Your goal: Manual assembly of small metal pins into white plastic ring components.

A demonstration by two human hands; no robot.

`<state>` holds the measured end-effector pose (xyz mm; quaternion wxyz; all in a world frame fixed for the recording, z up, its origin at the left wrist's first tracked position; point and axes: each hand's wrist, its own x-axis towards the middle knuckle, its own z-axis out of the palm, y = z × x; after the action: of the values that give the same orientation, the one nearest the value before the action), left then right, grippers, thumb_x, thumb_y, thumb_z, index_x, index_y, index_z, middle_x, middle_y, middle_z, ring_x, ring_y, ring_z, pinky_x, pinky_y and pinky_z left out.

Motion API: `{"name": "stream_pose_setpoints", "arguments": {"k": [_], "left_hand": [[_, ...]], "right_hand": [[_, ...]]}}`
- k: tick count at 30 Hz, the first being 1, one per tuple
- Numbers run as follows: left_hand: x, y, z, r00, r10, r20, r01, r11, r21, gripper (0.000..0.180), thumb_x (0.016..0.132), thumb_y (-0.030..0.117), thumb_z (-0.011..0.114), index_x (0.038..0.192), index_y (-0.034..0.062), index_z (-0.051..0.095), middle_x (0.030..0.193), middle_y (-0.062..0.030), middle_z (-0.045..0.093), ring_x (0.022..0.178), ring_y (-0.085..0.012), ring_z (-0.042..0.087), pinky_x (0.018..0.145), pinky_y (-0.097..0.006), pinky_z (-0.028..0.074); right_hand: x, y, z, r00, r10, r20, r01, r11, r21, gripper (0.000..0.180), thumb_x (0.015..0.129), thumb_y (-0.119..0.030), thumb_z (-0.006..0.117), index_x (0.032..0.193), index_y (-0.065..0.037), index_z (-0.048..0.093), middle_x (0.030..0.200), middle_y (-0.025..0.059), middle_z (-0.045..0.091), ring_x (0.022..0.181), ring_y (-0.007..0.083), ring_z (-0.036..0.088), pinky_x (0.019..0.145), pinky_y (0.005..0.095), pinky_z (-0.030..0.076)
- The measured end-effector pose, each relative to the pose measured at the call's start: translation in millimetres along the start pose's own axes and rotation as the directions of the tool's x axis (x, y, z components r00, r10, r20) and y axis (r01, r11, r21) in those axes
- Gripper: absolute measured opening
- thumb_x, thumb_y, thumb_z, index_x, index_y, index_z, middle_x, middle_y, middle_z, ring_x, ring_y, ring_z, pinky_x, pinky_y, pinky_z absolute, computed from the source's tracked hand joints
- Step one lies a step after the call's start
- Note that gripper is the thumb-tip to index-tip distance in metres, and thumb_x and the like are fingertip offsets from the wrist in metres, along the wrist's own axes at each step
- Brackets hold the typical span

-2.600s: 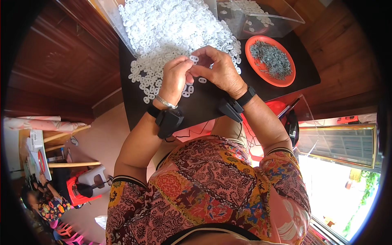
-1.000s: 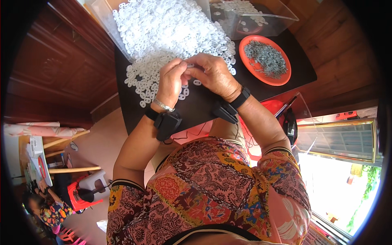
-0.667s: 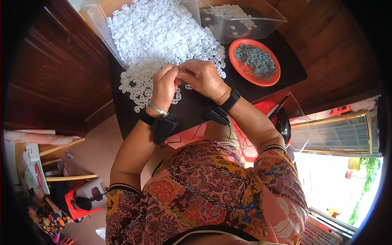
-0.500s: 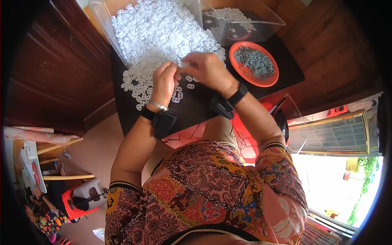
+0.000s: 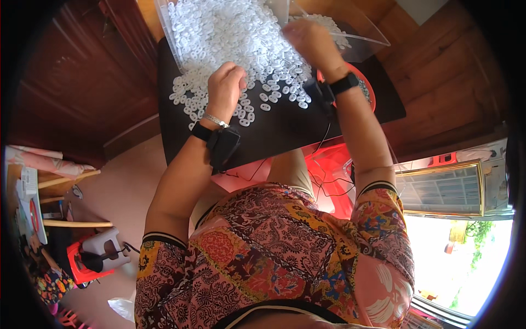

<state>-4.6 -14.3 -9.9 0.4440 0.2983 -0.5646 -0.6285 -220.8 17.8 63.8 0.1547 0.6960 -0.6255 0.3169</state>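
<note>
My left hand is closed over the near side of a heap of small white oval plastic pieces with two holes. Whatever its curled fingers hold is hidden. Up and to the right, my right hand hovers near a divider between the heap and a clear box; its fingers are blurred. Loose white pieces lie on the dark table between the two hands. Partly behind my right forearm is a red plate of small grey metal pieces.
A clear bin holds most of the white heap, which spills out its near side. More white pieces lie in the box at the right. Dark cables hang below the table. At lower left stands a red stool.
My right hand has moved away from my left, up and to the right toward the clear box. My left hand stays closed in nearly the same place. The view has shifted slightly.
</note>
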Motion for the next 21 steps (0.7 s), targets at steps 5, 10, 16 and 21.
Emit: {"name": "stream_pose_setpoints", "arguments": {"k": [5,10,16,21], "left_hand": [[1.8,-0.8,0.9,0.999,-0.040,-0.012,0.040,0.999,-0.019,0.019,0.083,0.017,0.053,0.072,0.0013,0.056,0.058,-0.0029,0.051,0.046,-0.0069,0.041,0.041,-0.021,0.030],[2.0,0.3,0.0,0.999,-0.051,-0.019,0.051,0.998,-0.027,0.019,0.082,0.017,0.053,0.072,0.0014,0.056,0.058,-0.0029,0.051,0.047,-0.0069,0.042,0.041,-0.021,0.031],[3.2,0.5,-1.8,0.998,-0.059,-0.017,0.059,0.998,0.005,0.019,0.082,0.017,0.053,0.072,0.0015,0.056,0.058,-0.0025,0.051,0.047,-0.0073,0.042,0.042,-0.021,0.032],[6.2,6.8,-8.0,0.996,-0.080,-0.051,0.081,0.997,0.020,0.019,0.083,0.017,0.052,0.072,0.0020,0.056,0.058,-0.0026,0.051,0.048,-0.0079,0.043,0.044,-0.021,0.034]], "right_hand": [[-32.4,-13.9,49.1,0.946,0.000,0.325,-0.088,0.963,0.256,0.015,0.075,-0.018,0.067,0.088,-0.010,0.068,0.084,0.0084,0.064,0.077,0.0237,0.061,0.069,0.0335,0.048],[-38.8,-27.8,63.9,0.912,-0.083,0.402,0.050,0.994,0.094,0.020,0.070,-0.020,0.062,0.088,-0.014,0.069,0.081,0.0092,0.061,0.084,0.0286,0.058,0.074,0.0384,0.047],[-45.5,-39.0,65.4,0.929,-0.124,0.348,0.128,0.992,0.010,0.010,0.074,-0.017,0.058,0.079,-0.013,0.066,0.081,0.0068,0.060,0.084,0.0267,0.059,0.073,0.0373,0.048],[-50.6,-43.4,65.1,0.950,-0.156,0.269,0.131,0.985,0.108,0.010,0.075,-0.013,0.058,0.081,-0.009,0.064,0.078,0.0082,0.057,0.082,0.0285,0.057,0.070,0.0397,0.048]]}}
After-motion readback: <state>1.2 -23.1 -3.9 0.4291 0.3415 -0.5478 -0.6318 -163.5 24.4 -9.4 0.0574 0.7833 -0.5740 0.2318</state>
